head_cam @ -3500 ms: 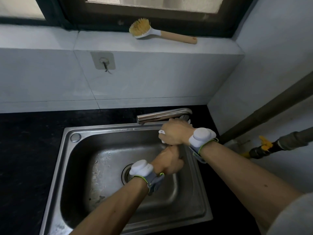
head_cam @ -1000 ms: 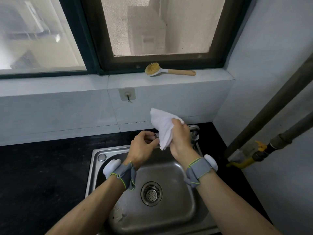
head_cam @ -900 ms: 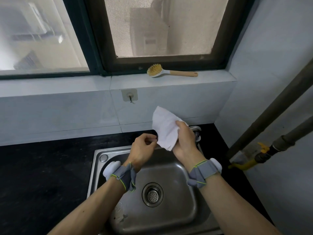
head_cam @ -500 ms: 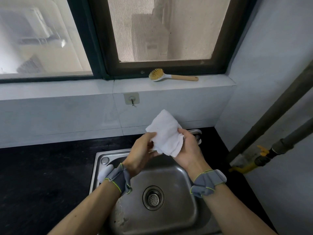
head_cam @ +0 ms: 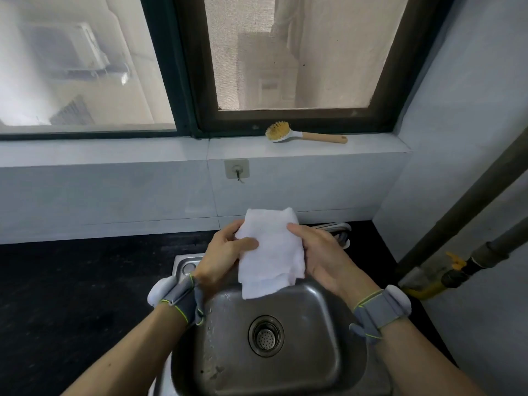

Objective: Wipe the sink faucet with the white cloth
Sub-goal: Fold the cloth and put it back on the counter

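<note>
The white cloth [head_cam: 271,250] is spread flat between both hands above the back of the steel sink [head_cam: 328,364]. My left hand [head_cam: 225,255] grips its left edge with the thumb on top. My right hand [head_cam: 323,255] holds its right edge. The chrome faucet [head_cam: 337,230] lies low behind my right hand at the sink's back right corner, mostly hidden by the hand and the cloth. The cloth is off the faucet.
A dish brush [head_cam: 303,134] with a wooden handle lies on the tiled window ledge. A wall hook [head_cam: 236,169] is stuck on the tile below it. Black countertop [head_cam: 85,281] flanks the sink. Pipes and a yellow valve [head_cam: 454,264] run along the right wall.
The cloth came off the faucet and up in my right hand. My left hand left the faucet and took the cloth's left edge, and the cloth is now opened flat between both hands.
</note>
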{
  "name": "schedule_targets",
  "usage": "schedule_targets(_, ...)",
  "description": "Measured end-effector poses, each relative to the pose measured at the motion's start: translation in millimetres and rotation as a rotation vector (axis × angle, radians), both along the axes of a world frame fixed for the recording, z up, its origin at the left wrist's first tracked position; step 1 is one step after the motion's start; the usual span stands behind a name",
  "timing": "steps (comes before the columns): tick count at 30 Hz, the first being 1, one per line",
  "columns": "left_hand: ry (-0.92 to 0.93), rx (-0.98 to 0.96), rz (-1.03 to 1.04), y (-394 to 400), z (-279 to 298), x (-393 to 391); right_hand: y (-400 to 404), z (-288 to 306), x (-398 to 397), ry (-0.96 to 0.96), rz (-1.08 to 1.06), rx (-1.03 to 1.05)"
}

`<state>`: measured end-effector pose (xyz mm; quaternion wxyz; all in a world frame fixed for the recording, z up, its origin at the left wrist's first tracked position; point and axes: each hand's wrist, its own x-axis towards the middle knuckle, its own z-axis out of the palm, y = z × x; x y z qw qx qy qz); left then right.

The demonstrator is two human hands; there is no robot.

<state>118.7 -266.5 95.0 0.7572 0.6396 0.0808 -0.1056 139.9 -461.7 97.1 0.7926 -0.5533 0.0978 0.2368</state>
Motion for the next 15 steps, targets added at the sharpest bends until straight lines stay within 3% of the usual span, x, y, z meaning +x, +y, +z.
schedule_targets(7, -0.023, 0.282, 0.156, 5, -4, 1, 18, 0, -1, -0.179, 0.087, -0.338)
schedule_targets(11, 0.040, 0.344, 0.245, 15, -11, -3, 33, -4, -2, -0.285, 0.112, -0.485)
schedule_targets(15, 0.179, 0.069, 0.124, 34, -5, -9, 45, -2, -1, -0.402, 0.109, -0.619)
